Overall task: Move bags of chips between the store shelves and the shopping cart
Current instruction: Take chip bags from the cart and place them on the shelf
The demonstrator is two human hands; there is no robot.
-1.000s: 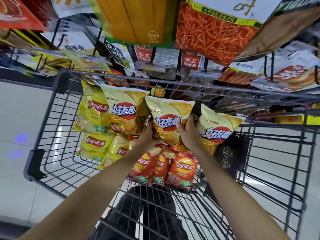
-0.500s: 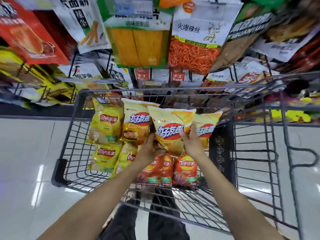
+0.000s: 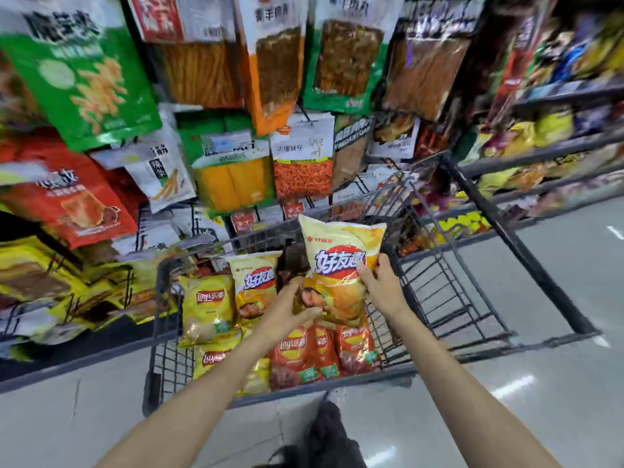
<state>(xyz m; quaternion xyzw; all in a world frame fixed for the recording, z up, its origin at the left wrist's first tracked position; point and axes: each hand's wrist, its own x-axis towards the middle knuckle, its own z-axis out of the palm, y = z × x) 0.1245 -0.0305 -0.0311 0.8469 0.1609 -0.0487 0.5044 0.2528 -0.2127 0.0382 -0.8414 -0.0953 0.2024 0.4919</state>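
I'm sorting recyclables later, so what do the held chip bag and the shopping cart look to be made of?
Held chip bag: seems thin glossy plastic film; it shows shine and crinkles where the left hand and right hand grip it. Shopping cart: looks like dark coated metal wire, judging by its thin grid bars; the coating type is unclear.

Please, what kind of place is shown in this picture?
Most likely a supermarket snack aisle. Packaged snacks hang in rows on display racks, a wire shopping cart holds chip bags, and both hands hold a yellow bag over it.
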